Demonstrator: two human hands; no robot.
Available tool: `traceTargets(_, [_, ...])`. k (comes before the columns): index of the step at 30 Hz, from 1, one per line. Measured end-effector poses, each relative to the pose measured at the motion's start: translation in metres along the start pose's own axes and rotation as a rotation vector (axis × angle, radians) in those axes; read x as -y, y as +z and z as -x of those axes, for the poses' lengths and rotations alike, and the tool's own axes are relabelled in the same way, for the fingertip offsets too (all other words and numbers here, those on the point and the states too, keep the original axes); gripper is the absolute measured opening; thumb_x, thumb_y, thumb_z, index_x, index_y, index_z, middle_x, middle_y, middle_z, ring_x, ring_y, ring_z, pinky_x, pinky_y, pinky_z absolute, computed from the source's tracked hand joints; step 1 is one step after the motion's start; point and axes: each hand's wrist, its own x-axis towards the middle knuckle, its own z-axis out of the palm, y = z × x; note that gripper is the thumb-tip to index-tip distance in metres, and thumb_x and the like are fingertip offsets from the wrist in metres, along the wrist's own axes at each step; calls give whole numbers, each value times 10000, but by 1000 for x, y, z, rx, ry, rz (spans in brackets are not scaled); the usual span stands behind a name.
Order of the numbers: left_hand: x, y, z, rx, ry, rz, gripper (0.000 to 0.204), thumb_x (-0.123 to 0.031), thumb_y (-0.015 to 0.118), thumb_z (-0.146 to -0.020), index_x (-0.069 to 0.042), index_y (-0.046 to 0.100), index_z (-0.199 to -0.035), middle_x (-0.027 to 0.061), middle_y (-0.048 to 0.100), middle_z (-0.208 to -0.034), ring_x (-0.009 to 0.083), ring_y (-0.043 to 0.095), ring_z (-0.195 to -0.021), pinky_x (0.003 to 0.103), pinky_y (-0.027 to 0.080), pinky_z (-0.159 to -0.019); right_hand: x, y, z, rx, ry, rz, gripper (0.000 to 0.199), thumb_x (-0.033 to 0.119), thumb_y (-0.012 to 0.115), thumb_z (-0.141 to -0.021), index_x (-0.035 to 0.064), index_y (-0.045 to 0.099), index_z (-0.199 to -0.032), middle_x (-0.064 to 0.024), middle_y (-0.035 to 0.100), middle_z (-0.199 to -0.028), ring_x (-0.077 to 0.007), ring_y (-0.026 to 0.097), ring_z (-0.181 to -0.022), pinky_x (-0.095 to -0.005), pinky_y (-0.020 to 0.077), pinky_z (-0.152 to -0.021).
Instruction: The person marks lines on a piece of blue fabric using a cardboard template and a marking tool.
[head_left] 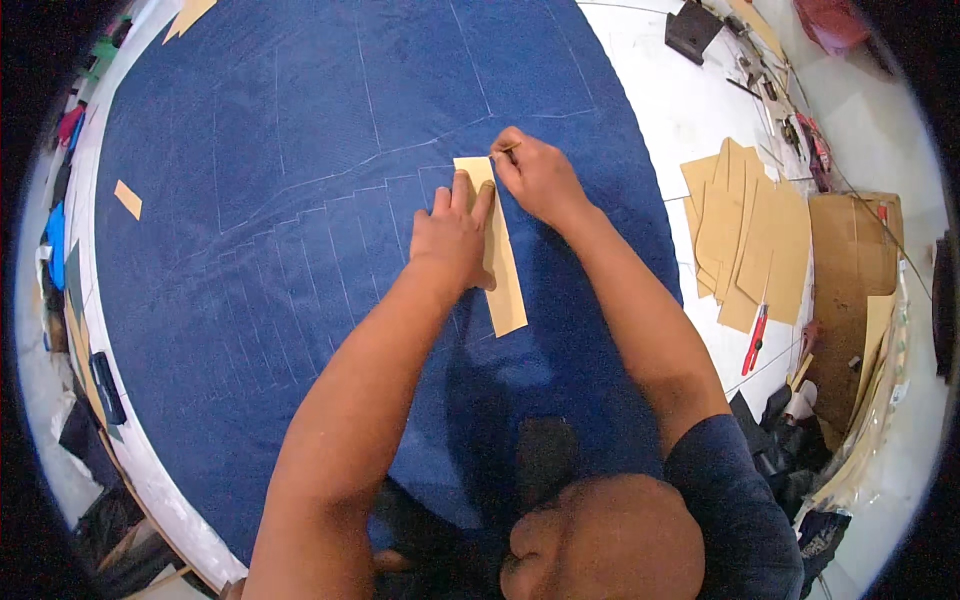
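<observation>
A dark blue cloth [330,80] carries thin white drawn lines, several of them in a stepped row of narrow strips. On it lies a narrow tan card strip [508,290], slightly slanted. My left hand [450,238] rests on the strip with fingers spread, pressing it against the cloth; its thumb is by the strip's right edge. At the strip's top right corner, my right hand [540,175] is closed in a pinch around a short thin tan stick [512,148]. The stick's kind is not clear, and the fingers hide part of it.
Several tan card pattern pieces [740,230] lie piled at the right on the white table [640,50], with a red-handled tool [757,340] on them. A small card piece [128,200] lies on the cloth's left side. A cardboard box [840,270] stands beyond the table's right edge.
</observation>
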Motion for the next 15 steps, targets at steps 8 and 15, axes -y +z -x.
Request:
traceTargets(8, [-2,1,-2,28,-29,-39,1327,-503,935,-537,-151,200,-1585,170,206,-1621,333,364,-1414,486,472,-1020,4,-2,6,-6,-79,45,125,166,563,-951,58,591,-1006,-180,680,-932,-400,661,-887,-475,529,-742])
traceTargets(15, [-1,7,-2,22,-24,-54,1344,-507,932,-535,-137,183,-1588,176,200,-1620,353,352,-1425,507,471,-1018,20,-12,74,184,-213,164,125,180,559,-948,64,553,-994,-141,644,-935,-365,649,-867,-483,540,-739])
